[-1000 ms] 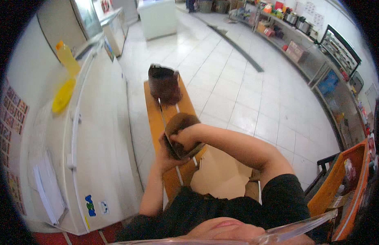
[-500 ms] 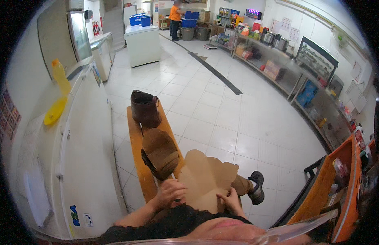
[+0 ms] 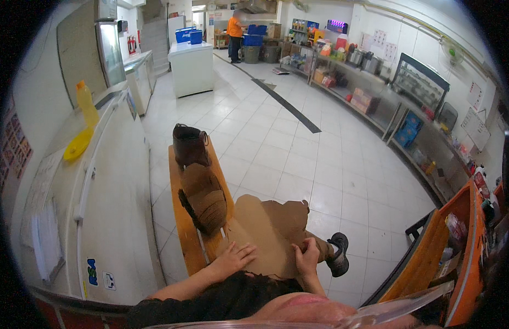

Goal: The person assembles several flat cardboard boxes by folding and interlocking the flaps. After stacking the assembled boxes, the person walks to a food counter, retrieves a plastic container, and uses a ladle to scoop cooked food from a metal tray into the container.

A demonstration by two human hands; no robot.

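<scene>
Cardboard [image 3: 262,230] is spread at the frame's lower centre, its long axis unclear. Its lower left is touched by the left hand [image 3: 236,260], fingers slightly apart; its lower right by the right hand [image 3: 307,256], fingers curled, whether clamped cannot be told. Most is seen above both, neither clearly nearer.

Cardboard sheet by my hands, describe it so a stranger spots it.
Beside the white freezer at left runs a wooden bench. By its near end, between your left hand and right hand, spreads the cardboard sheet. It is flatter and mostly lighter than the brown bundle on the bench.
</scene>
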